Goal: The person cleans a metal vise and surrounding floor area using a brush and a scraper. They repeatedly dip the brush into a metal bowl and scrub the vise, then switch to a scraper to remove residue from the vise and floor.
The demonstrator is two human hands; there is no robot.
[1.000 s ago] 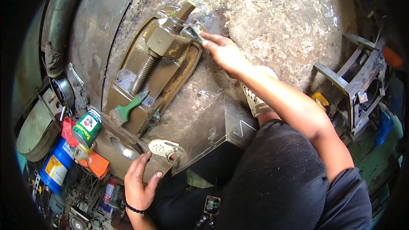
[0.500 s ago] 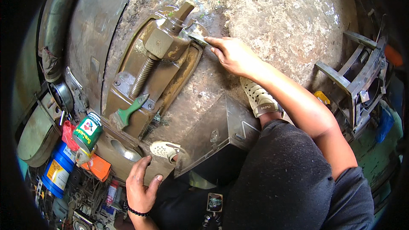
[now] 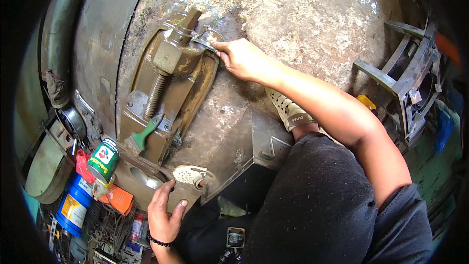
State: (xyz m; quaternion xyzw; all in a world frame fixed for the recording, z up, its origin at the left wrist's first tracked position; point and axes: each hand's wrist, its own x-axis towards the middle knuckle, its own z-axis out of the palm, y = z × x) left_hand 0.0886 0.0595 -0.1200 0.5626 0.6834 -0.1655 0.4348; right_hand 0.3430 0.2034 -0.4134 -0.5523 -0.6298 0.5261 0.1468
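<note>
A large brown-coated machine vise (image 3: pixel 168 61) with a threaded screw (image 3: pixel 155 97) lies on the stained floor. My right hand (image 3: pixel 239 58) grips a flat metal scraper (image 3: pixel 203 44) and holds its blade against the vise's far right end, beside the square screw end. The fingers hide the scraper's handle. A green-handled paintbrush (image 3: pixel 144 133) rests across the near part of the vise. My left hand (image 3: pixel 166 215), wearing a black bead bracelet, hovers open at the lower left, fingers apart and empty, near a shiny metal bowl (image 3: pixel 146 178).
A metal box (image 3: pixel 244 156) with a handle stands between my feet. A metal frame (image 3: pixel 403 83) is at the right. At the left are a green can (image 3: pixel 103 160), a blue bucket (image 3: pixel 75 205), an orange box (image 3: pixel 118 200) and a large pipe (image 3: pixel 66 29).
The view has shifted slightly, moving the vise a little left in the picture. My right hand keeps the scraper at the same end of the vise; my left hand stays open.
</note>
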